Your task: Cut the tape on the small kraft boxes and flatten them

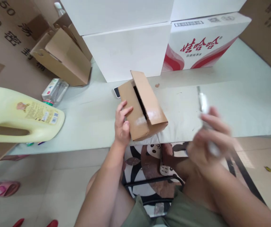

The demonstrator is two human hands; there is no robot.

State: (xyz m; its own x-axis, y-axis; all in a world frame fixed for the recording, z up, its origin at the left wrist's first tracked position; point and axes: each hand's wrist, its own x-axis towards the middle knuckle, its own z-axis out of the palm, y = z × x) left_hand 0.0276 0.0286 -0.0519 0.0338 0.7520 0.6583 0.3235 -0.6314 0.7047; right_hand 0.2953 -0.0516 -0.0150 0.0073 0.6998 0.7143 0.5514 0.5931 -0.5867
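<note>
A small brown cardboard box (137,115) rests near the table's front edge. One of its top flaps stands partly raised, leaving a dark gap, and shiny clear tape shows near the lower end. My left hand (123,124) grips the box's left side, with fingertips over the upper face. To the right, above the table edge, my right hand (210,142) is closed around a white-handled utility knife (203,102). Motion blurs this hand, and the knife's thin grey tip points away from me, apart from the box.
White cartons (128,52) and a red-and-white carton (201,47) line the back. A phone-like object (117,92) lies partly behind the box. At left are a yellow jug (40,110), a clear bottle (56,90) and an upright cardboard carton (66,56). Another person's pink-shod foot (6,189) shows below.
</note>
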